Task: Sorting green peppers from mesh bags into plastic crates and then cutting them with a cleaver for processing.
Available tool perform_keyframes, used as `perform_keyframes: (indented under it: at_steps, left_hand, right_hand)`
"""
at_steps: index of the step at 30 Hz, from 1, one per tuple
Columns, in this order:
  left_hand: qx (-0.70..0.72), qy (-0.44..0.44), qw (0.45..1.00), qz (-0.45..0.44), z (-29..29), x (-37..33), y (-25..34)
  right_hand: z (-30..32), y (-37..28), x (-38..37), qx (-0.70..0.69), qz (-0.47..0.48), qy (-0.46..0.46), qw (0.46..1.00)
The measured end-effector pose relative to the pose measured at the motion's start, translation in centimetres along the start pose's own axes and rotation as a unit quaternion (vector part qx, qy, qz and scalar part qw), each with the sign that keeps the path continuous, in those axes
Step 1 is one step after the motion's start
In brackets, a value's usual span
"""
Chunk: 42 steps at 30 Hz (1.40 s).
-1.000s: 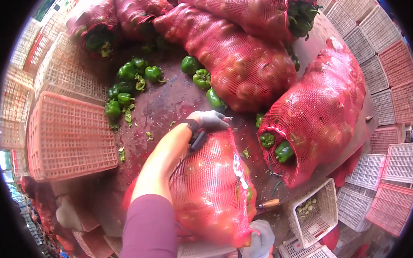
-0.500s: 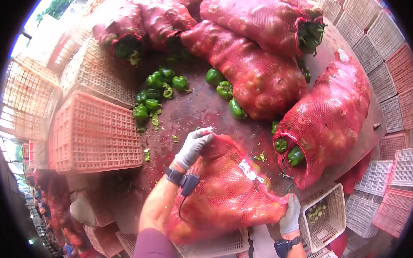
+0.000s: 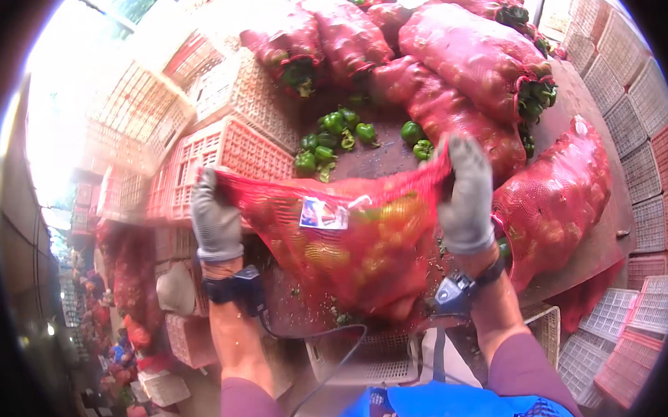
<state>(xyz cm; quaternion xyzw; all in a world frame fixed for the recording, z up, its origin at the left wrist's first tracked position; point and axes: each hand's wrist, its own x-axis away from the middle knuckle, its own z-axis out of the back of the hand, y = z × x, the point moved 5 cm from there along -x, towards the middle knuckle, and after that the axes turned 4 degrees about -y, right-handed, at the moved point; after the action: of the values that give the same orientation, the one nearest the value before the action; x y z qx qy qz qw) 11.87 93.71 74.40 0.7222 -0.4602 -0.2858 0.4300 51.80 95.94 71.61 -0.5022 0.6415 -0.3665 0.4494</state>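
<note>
A red mesh sack (image 3: 361, 272) hangs stretched between my gloved hands, its top edge pulled wide. My left hand (image 3: 217, 218), in a grey glove, is closed on one upper corner. The other upper corner is gripped by my right hand (image 3: 468, 195), also gloved, with its fingertips partly hidden by mesh and blur. Yellowish-green and reddish rounded produce, apparently peppers, shows through the mesh. A small printed label (image 3: 323, 213) is attached near the top of the sack. Its lower part is at the near side of the dark tabletop (image 3: 383, 162).
Loose green bell peppers (image 3: 327, 141) lie beyond the sack. Full red mesh sacks (image 3: 464, 62) are piled at the back, and another sack (image 3: 559, 198) lies at right. Plastic crates (image 3: 236, 157) stand at left, more crates (image 3: 602, 313) at right, and a pale crate (image 3: 362, 360) below the table's near edge.
Both hands have moved up, the right hand most, raising its corner of the sack level with the left. The sack now hangs spread between them. The head view has shifted.
</note>
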Motion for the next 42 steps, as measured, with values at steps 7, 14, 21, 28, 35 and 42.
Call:
perform_keyframes:
  at_steps: [7, 14, 21, 28, 35, 42]
  left_hand:
    - [0.027, -0.206, 0.968, -0.142, -6.0, 6.4, 18.0]
    - [-0.231, -0.045, 0.94, -0.247, -0.2, 8.8, 23.8]
    - [-0.131, -0.098, 0.976, -0.145, -5.3, 9.9, 10.3]
    - [0.059, -0.165, 0.982, 0.078, -4.6, 10.8, -4.6]
    - [0.16, -0.027, 0.978, 0.135, 2.5, 18.0, -3.1]
    - [0.153, 0.035, 0.983, 0.1, 7.5, 27.4, -2.3]
  right_hand:
    - [-8.4, -18.6, -4.0, -0.034, 0.235, -0.033, 0.971]
    - [-15.0, -22.3, -4.4, -0.029, 0.175, -0.194, 0.965]
    - [-22.9, -14.0, -1.5, -0.171, -0.046, -0.218, 0.96]
    - [-24.1, -2.2, -1.5, 0.026, -0.027, -0.287, 0.957]
    - [-12.1, 6.4, 12.8, 0.194, -0.016, -0.536, 0.822]
    - [-21.0, 11.0, 28.8, 0.082, -0.015, -0.576, 0.813]
